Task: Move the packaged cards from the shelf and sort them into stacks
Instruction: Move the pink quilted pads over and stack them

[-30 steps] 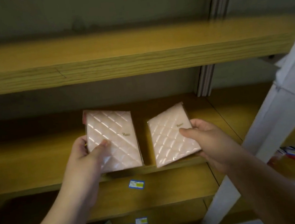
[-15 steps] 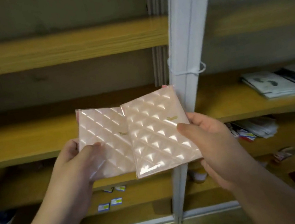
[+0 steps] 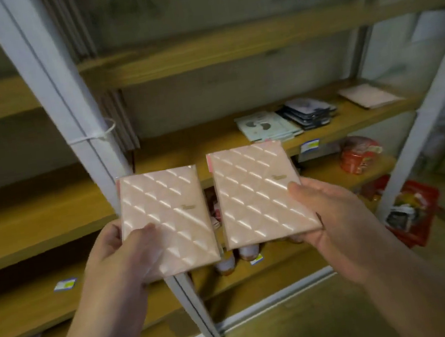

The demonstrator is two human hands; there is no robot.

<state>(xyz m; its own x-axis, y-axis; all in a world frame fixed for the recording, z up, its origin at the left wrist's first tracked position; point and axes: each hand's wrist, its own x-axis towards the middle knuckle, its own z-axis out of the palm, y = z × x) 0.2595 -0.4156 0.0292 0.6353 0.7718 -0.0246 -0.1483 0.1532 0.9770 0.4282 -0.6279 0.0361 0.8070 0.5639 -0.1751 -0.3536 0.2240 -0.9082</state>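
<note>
I hold two pink quilted card packs in front of the shelving. My left hand (image 3: 119,257) grips the left pack (image 3: 165,219), thumb on its face. My right hand (image 3: 334,221) grips the right pack (image 3: 259,194) from its right edge, thumb on top. The two packs sit side by side with a narrow gap between them. On the wooden shelf (image 3: 212,144) to the right lie a pale stack of packs (image 3: 267,127), a dark stack (image 3: 309,112) and a pink pack (image 3: 368,96) further right.
A white metal upright (image 3: 63,105) with a cable tie stands just behind the left pack. Red packets (image 3: 359,156) and a red bag (image 3: 410,213) lie on the lower right shelves. Price labels (image 3: 64,284) dot the shelf edges.
My view has swung right, from the left shelf bay to the right bay with the stacks. Both packs came along in my hands; they overlapped half a second ago and now sit apart.
</note>
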